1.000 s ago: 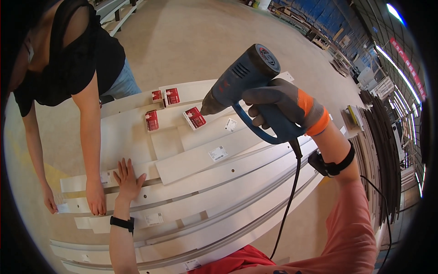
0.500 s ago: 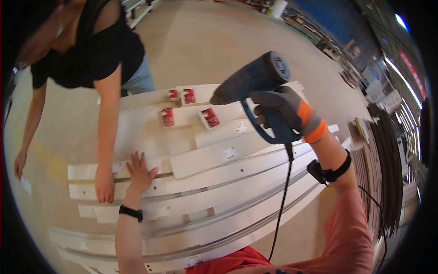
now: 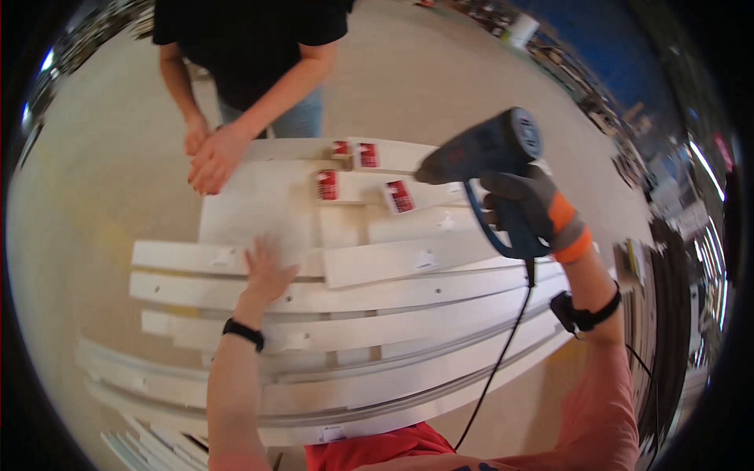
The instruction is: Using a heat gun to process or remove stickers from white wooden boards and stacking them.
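The right hand (image 3: 534,208), in a grey glove with an orange cuff, is closed firmly around the handle of a blue corded power tool (image 3: 491,153), probably a heat gun. It holds the tool up in the air above the far right part of a stack of long white panels (image 3: 408,302), with the nozzle aimed left toward small red-and-white cartons (image 3: 399,196) lying on the boards. The right arm is raised and bent, a dark band on the wrist, and the black cord (image 3: 503,353) hangs down across the panels toward the person's body.

The left hand (image 3: 265,271) is bare, open and spread flat, palm down, pressing on a white board near the middle of the stack; it grips nothing. Its forearm reaches straight forward, with a black wristband.

Risks, as a judgement: the dangling cord could snag on a panel edge and jerk the tool. The nozzle points roughly toward a co-worker's clasped hands (image 3: 210,153), which hover just beyond the boards' far edge. The loosely stacked panels could slide under the pressing hand.
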Demonstrator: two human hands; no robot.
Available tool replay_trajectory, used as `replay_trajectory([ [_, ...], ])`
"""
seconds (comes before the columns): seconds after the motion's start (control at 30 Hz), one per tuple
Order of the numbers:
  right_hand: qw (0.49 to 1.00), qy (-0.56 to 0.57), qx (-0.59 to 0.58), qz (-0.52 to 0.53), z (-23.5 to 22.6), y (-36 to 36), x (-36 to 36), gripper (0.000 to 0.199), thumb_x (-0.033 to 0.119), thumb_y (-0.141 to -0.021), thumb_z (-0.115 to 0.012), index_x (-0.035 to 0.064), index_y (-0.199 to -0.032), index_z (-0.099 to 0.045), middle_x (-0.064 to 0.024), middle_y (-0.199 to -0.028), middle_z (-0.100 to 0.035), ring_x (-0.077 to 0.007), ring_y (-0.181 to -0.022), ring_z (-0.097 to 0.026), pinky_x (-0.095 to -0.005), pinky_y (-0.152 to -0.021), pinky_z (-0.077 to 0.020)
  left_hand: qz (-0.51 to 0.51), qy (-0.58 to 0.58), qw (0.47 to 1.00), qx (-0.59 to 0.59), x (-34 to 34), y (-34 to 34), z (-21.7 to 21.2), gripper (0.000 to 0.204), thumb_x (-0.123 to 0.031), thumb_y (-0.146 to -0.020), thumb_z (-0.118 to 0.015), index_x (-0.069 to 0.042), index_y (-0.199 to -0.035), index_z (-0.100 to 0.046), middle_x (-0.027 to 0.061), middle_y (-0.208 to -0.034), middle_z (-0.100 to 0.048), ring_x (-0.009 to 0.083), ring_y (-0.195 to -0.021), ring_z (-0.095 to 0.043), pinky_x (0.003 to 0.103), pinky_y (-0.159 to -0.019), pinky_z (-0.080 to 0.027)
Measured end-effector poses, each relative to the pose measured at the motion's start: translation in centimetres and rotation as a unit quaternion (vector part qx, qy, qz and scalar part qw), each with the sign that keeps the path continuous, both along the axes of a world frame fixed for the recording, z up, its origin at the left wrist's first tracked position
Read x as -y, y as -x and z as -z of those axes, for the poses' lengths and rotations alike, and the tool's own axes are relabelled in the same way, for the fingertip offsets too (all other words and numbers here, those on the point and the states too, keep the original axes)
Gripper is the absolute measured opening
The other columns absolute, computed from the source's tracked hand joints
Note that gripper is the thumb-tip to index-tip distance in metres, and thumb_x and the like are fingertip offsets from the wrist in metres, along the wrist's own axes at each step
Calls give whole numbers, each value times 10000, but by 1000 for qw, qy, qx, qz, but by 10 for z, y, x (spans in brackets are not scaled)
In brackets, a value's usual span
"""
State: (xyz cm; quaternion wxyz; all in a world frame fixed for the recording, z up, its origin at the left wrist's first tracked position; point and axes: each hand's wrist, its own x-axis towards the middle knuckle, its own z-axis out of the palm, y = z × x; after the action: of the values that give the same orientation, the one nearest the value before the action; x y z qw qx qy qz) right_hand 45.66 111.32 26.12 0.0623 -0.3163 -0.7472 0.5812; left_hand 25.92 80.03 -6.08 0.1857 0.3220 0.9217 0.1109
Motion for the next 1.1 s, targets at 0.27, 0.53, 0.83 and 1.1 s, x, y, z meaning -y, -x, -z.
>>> replay_trajectory([
  [0.27,1000,5,14,-23,4,11,3,321,244,-797,-721,-17,-972,-651,-91,-766,-647,-173,-630,-648,-293,-607,-541,3,-14,1000,11,0,1,-11,848,-548,-926,-474,-18,-1500,-145,221,-1575,-74,392,-1464,25,594,-1141,21],
  [0.53,998,3,58,0,7,11,-9,362,243,-799,-716,-30,-1022,-634,-95,-781,-643,-168,-620,-640,-282,-603,-545,-3,-10,1000,14,0,1,-11,851,-542,-923,-481,-21,-1501,-137,220,-1572,-85,387,-1464,23,591,-1141,29],
  [0.83,997,25,57,-37,-2,2,-6,386,222,-826,-693,-40,-1097,-615,-107,-816,-642,-173,-667,-665,-281,-621,-556,-2,-16,1000,12,-1,0,-11,837,-518,-922,-495,-23,-1500,-147,215,-1571,-92,381,-1465,11,584,-1145,26],
  [1.1,996,-9,72,-53,-4,-24,-11,362,211,-841,-683,-38,-1095,-617,-92,-800,-636,-163,-666,-660,-264,-617,-545,-6,-3,1000,0,-2,-1,-15,824,-523,-930,-477,-18,-1497,-154,209,-1570,-101,377,-1467,7,583,-1146,22],
])
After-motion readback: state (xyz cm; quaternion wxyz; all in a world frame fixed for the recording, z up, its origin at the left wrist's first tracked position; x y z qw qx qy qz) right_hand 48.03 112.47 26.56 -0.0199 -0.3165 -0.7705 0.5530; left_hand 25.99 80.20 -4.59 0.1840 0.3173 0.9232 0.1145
